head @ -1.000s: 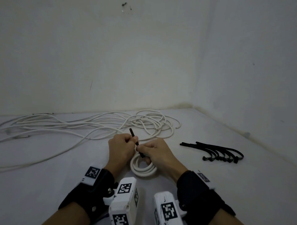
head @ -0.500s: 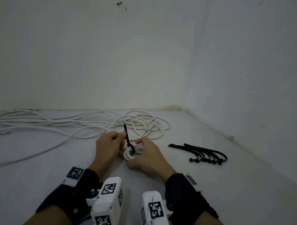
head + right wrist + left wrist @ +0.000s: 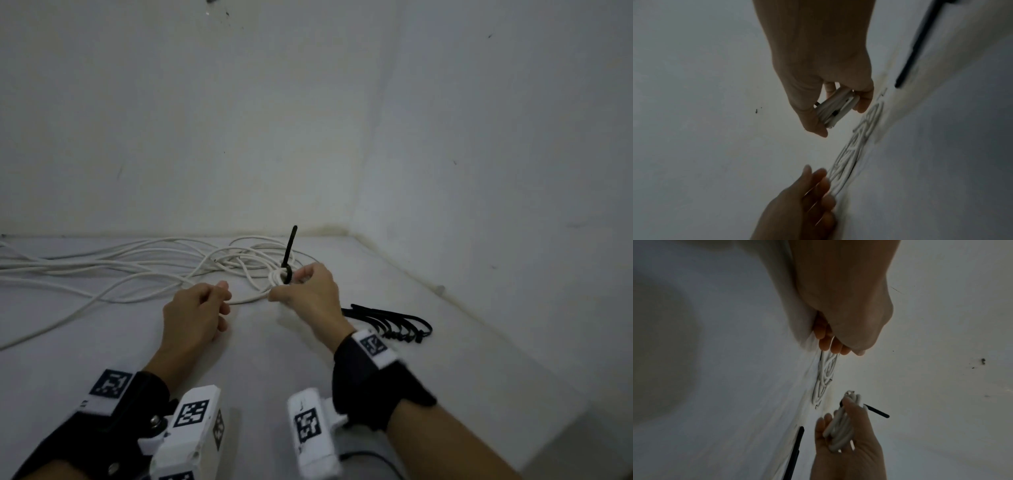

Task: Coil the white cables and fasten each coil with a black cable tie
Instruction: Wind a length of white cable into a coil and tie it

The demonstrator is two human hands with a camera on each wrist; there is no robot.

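A small coil (image 3: 279, 277) of white cable is held in the right hand (image 3: 308, 294), lifted just above the white worktop (image 3: 445, 394); a black cable tie (image 3: 289, 253) is cinched round it, its free tail standing up and tilted slightly. In the right wrist view the coil (image 3: 835, 108) is seen clamped edge-on between thumb and fingers (image 3: 863, 104), which are curled round it. The coil is judged light and springy, the cable smooth and a bit slippery, so it is best gripped across the bundled turns near the tie, where the loops cannot fan out. The tie is thin, stiff plastic; the tail is the part to pull if more tightening is wanted. The left hand (image 3: 195, 315) is apart from the coil, its fingers (image 3: 219, 291) loosely curled, with nothing seen clasped in them; they lie at a strand of the loose cables (image 3: 137, 263), though whether the strand is touched cannot be told. Those loose cables are spread uncoiled over the far left of the worktop, so more coiling is judged to remain. A bunch of spare ties (image 3: 394, 323) lies on the worktop just right of the right wrist.
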